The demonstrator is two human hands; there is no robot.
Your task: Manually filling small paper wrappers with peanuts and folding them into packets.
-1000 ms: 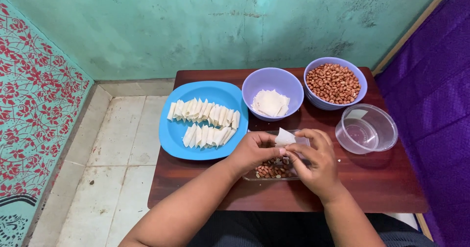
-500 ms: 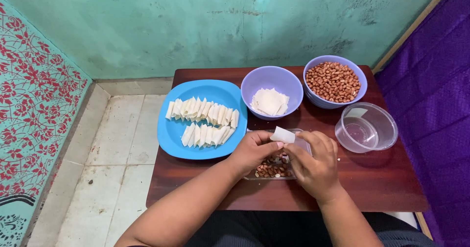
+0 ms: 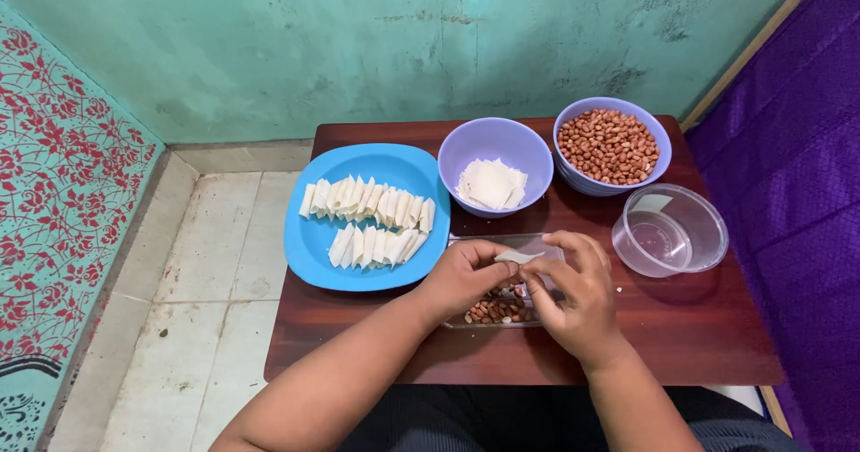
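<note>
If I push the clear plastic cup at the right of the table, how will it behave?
The clear plastic cup looks thin and nearly empty, so it is probably light and would slide easily on the smooth wooden table. Being wide and low, it seems unlikely to tip.

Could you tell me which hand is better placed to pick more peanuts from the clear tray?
Probably the right hand: it hovers above the clear tray, while the left hand pinches the wrapper.

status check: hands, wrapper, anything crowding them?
Left hand and right hand both pinching one small white wrapper. Held over clear tray of peanuts. Blue plate of folded pieces alongside, not obstructing.
</note>
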